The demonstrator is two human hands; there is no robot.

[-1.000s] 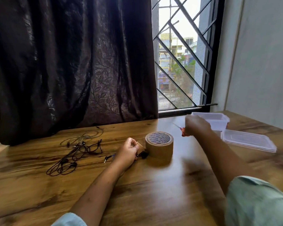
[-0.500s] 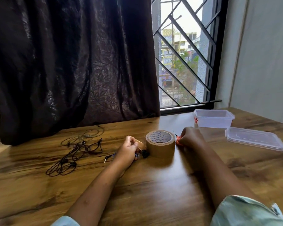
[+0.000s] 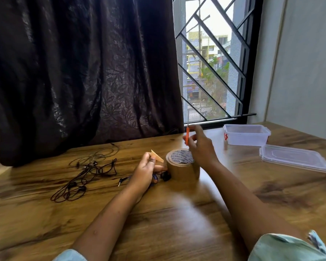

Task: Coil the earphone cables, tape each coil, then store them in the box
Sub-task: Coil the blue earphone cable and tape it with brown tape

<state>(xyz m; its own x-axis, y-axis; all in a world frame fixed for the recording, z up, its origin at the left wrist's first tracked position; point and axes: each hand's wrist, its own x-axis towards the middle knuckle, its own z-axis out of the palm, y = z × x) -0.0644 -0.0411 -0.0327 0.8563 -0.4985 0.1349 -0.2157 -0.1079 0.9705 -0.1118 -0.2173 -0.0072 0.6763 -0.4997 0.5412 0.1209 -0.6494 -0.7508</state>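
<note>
A roll of brown tape (image 3: 183,167) stands on the wooden table (image 3: 177,223). My left hand (image 3: 146,170) pinches the loose end of the tape (image 3: 157,156), pulled out from the roll, and also presses a coiled earphone (image 3: 163,177) against the table; its jack plug (image 3: 121,181) sticks out to the left. My right hand (image 3: 200,146) is raised just behind the roll, gripping orange-handled scissors (image 3: 187,136) that point upward. Two tangled earphones (image 3: 87,174) lie loose on the left. The clear plastic box (image 3: 246,134) stands open at the back right.
The box's clear lid (image 3: 294,158) lies flat on the table, right of the tape roll and in front of the box. A dark curtain (image 3: 83,72) hangs behind the table's back edge, and a barred window (image 3: 213,63) is beside it.
My right hand came back from near the box to the tape roll and lifted the scissors upright. My left hand pulled the tape end up and out from the roll.
</note>
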